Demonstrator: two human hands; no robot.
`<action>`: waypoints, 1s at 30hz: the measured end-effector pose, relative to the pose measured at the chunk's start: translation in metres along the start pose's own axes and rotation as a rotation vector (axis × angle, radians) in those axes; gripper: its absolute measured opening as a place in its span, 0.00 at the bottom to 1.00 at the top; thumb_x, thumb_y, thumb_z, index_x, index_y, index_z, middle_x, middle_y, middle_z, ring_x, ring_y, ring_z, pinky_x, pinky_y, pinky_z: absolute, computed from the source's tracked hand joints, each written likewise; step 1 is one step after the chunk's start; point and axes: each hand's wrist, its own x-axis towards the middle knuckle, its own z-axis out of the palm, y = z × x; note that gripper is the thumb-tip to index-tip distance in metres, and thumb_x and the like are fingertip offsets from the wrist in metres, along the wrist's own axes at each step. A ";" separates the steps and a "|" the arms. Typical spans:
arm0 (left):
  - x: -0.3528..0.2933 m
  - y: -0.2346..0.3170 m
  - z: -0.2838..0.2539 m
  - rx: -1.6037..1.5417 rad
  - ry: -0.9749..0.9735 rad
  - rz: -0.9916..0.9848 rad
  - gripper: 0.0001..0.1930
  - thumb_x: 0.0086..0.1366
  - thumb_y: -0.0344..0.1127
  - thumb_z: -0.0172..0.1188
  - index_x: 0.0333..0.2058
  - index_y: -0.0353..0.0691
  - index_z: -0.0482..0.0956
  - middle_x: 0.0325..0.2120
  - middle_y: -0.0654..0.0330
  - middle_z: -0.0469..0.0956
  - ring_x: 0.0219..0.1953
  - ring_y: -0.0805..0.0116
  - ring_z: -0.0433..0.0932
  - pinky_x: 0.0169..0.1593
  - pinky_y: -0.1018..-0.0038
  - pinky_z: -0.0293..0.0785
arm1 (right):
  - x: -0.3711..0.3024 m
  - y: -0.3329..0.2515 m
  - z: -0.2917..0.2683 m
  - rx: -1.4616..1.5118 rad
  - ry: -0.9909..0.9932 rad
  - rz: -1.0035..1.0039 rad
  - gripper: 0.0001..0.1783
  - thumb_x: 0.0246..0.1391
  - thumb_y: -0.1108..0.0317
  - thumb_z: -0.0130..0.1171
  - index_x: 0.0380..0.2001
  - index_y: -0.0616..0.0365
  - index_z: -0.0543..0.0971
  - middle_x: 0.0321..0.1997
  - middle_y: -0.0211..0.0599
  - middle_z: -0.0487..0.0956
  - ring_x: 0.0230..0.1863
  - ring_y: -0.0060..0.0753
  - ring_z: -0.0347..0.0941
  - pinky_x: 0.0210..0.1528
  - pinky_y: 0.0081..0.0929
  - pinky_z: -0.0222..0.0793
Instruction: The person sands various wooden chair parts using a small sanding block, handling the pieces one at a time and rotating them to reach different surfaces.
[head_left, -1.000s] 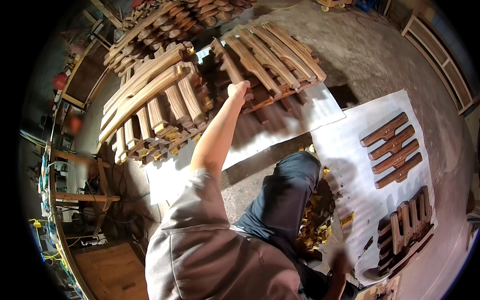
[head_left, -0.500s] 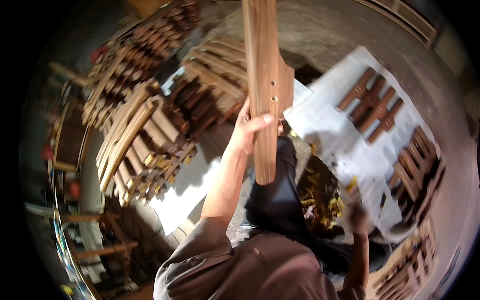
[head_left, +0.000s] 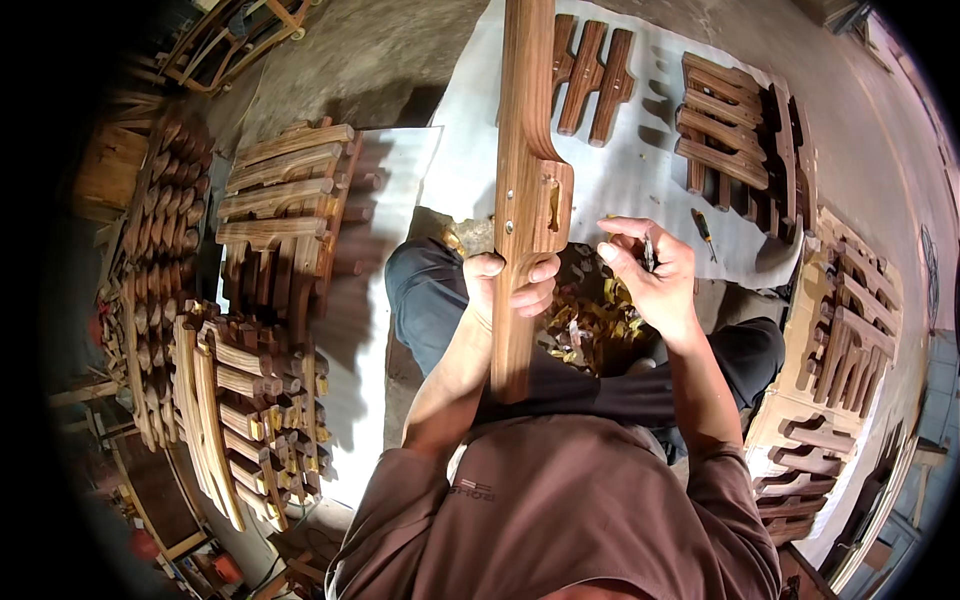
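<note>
Left hand [head_left: 484,290] gripping board [head_left: 526,130], scraps [head_left: 592,335], screwdriver [head_left: 704,231] nearby

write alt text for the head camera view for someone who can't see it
A person's left hand grips a long brown wooden piece with a slotted, widened section, while the right hand, beside it, holds a small object too unclear to identify. Similar wooden pieces lie in rows and stacks around them, many on white sheeting.

We count 1 L hand [head_left: 481,284], 1 R hand [head_left: 656,268], ctr; 1 long wd. pc. [head_left: 523,120], 2 holes [head_left: 509,227], 1 slot [head_left: 554,205]; 3 dk. pcs. [head_left: 582,82] visible, upper ctr; 1 screwdriver [head_left: 704,233], right of ctr.
</note>
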 end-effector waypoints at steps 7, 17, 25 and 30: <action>-0.007 0.010 0.013 0.140 0.220 -0.105 0.40 0.48 0.47 0.61 0.60 0.37 0.63 0.31 0.57 0.67 0.17 0.70 0.66 0.21 0.74 0.60 | 0.019 -0.015 0.027 -0.330 0.016 -0.204 0.10 0.49 0.76 0.67 0.37 0.62 0.83 0.26 0.38 0.81 0.23 0.26 0.75 0.28 0.20 0.71; -0.023 0.033 0.003 0.495 0.246 -0.352 0.27 0.54 0.47 0.63 0.45 0.37 0.65 0.29 0.64 0.67 0.17 0.72 0.67 0.21 0.73 0.63 | 0.026 0.015 0.019 -0.415 -0.184 0.009 0.10 0.41 0.61 0.65 0.19 0.56 0.81 0.20 0.48 0.77 0.27 0.55 0.77 0.31 0.44 0.74; -0.016 0.026 0.008 0.488 0.320 -0.368 0.27 0.57 0.44 0.61 0.48 0.33 0.64 0.32 0.61 0.66 0.20 0.75 0.68 0.24 0.76 0.66 | 0.004 0.042 0.025 -0.309 0.134 -0.129 0.12 0.34 0.66 0.66 0.13 0.59 0.73 0.16 0.46 0.73 0.22 0.57 0.72 0.24 0.46 0.65; -0.003 0.023 0.012 0.417 0.320 -0.326 0.21 0.59 0.44 0.58 0.39 0.34 0.63 0.31 0.62 0.66 0.20 0.73 0.68 0.24 0.76 0.65 | 0.005 0.055 0.021 -0.162 0.223 -0.205 0.11 0.32 0.67 0.64 0.15 0.60 0.73 0.15 0.47 0.72 0.22 0.56 0.70 0.23 0.43 0.63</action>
